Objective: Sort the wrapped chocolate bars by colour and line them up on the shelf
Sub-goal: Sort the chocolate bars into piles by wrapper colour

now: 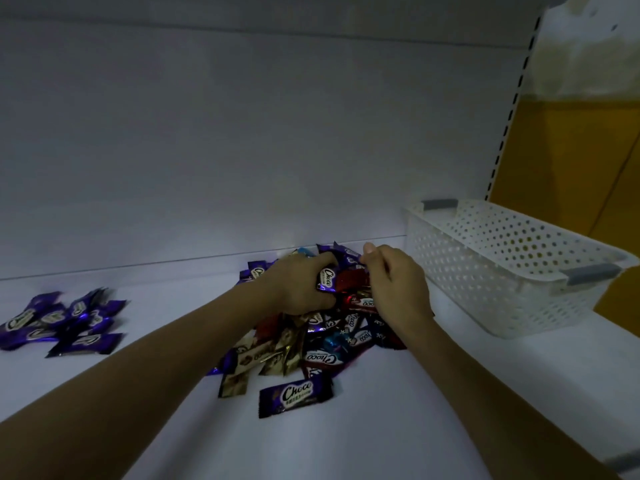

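Observation:
A mixed heap of wrapped chocolate bars (311, 341) in purple, gold, red and blue lies on the white shelf (138, 393). My left hand (298, 285) grips a purple bar (327, 277) at the top of the heap. My right hand (394, 282) pinches the edge of a purple wrapper (348, 256) between thumb and fingers at the heap's far side. A group of purple bars (65, 322) lies apart at the left. One purple bar (296, 396) lies alone in front of the heap.
A white perforated basket (502, 268) with grey handles stands on the shelf at the right. The shelf's back panel (242, 133) rises behind the heap. A slotted upright (509, 105) and a yellow wall are at the far right.

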